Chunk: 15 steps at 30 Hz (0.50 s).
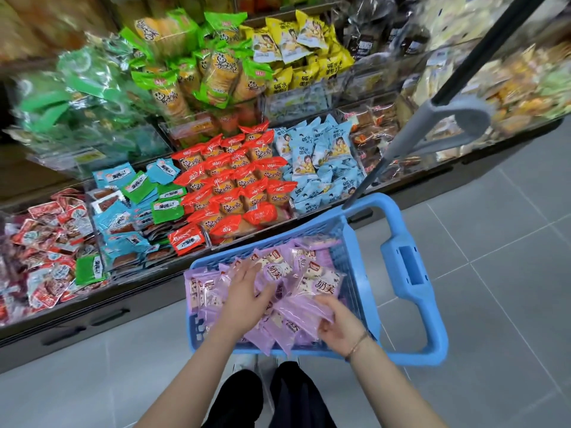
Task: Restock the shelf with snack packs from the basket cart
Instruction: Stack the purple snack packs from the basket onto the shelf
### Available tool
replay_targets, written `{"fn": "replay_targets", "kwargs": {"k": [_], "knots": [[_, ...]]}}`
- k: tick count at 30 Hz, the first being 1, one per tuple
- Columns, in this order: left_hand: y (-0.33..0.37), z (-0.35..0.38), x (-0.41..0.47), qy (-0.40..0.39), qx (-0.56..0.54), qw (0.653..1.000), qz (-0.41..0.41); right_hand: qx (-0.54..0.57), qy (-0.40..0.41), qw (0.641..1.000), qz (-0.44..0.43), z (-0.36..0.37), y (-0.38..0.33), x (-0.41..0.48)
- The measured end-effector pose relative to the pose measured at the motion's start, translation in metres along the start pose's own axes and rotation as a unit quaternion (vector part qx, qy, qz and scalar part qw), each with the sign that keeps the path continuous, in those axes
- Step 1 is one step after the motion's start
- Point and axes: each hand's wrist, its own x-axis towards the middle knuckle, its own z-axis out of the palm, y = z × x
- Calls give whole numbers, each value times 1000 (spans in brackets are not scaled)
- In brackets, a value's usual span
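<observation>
Purple snack packs [324,285] heaped in blue basket cart [411,273] beside shelf [145,281]; left hand [244,291] flat, fingers spread on heap, right hand [336,327] curled round a few packs, likely bunching a handful to lift.

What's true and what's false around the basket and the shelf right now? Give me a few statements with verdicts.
1. The left hand and the right hand are both in the blue basket. True.
2. The packs in the basket are orange. False: it holds purple packs.
3. The red packs lie just left of the light-blue packs. True.
4. The left hand lifts a pack to the shelf. False: it rests flat on the purple packs.
</observation>
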Motion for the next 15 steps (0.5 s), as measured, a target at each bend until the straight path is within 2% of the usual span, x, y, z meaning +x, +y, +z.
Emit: {"fn": "replay_targets", "kwargs": {"k": [2,4,5,7,11,15], "knots": [[14,-2,-2,-100,-133,981,-99,-57,-66,996,-25,6,0,-9],[20,-2,-7,-183,-278,928,-168,-125,-91,986,-59,12,0,-16],[19,0,-8,-199,-341,901,-182,-147,-89,982,-75,14,-1,-18],[15,5,-11,-193,-417,870,-179,-157,-82,979,-97,18,-2,-21],[10,11,-17,-154,-499,838,-160,-148,-68,977,-138,20,-1,-24],[3,5,-22,-85,-531,816,-211,-77,-37,974,-208,13,-4,-25]]}}
